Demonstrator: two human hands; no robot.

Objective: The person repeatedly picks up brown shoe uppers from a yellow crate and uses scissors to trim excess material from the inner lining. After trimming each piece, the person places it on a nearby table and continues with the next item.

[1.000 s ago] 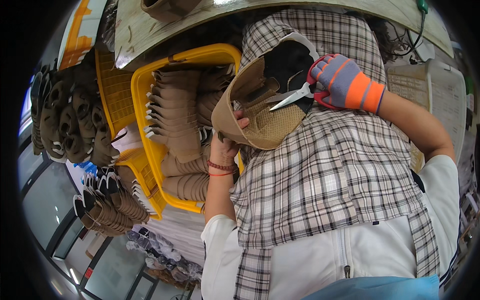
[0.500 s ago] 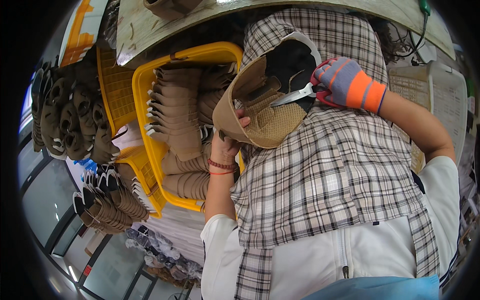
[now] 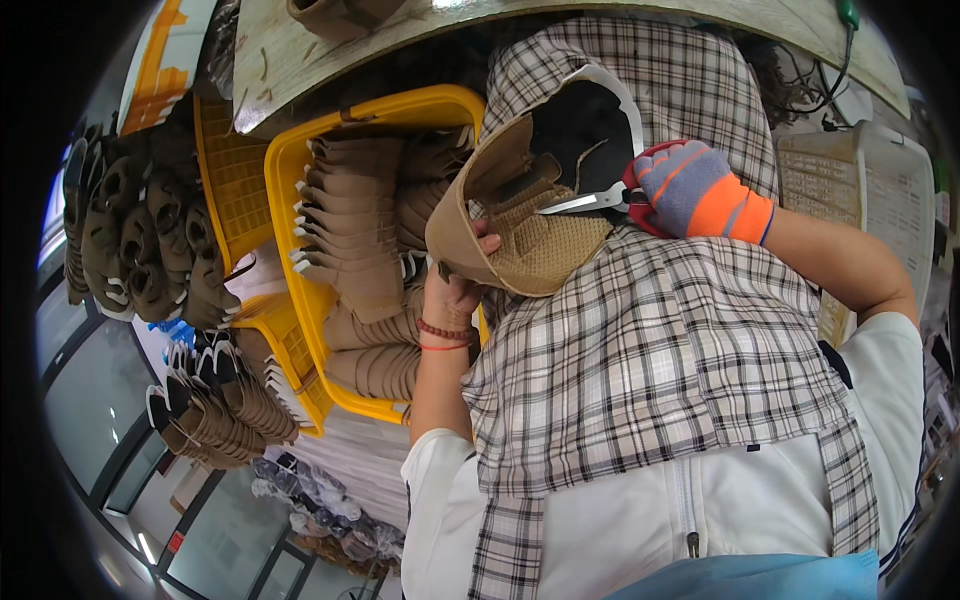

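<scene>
Landmark: large yellow basket [image 3: 420,101]; sides are the wearer's own.

Brown fabric piece [image 3: 458,238]: held just right of the basket, above the lap. Curved like a boot upper; its hollow faces up, showing a tan mesh lining and a black area edged in white. One loose thread [image 3: 588,160] stands out against the black.

Left hand [image 3: 458,294]: bare, at the basket's right edge, gripping the near-left wall of the piece. Fingertip visible inside the rim; other fingers mostly hidden. Beaded bracelet [image 3: 443,331] at the wrist.

Right hand [image 3: 690,185]: farther right of the basket, in a grey-and-orange glove, fist curled around the red handles of the scissors [image 3: 598,200]. Blades reach left into the hollow and look nearly together; whether the tip touches the lining, cannot tell.

Basket contents: brown stacked pieces [image 3: 350,220], many with white edges. Left of the basket: dark brown heap [image 3: 140,235]. Beyond the basket: pale tabletop [image 3: 430,35]. Right of it: checked apron [image 3: 640,350] across the lap; well to the right, pale crate [image 3: 895,190].
</scene>
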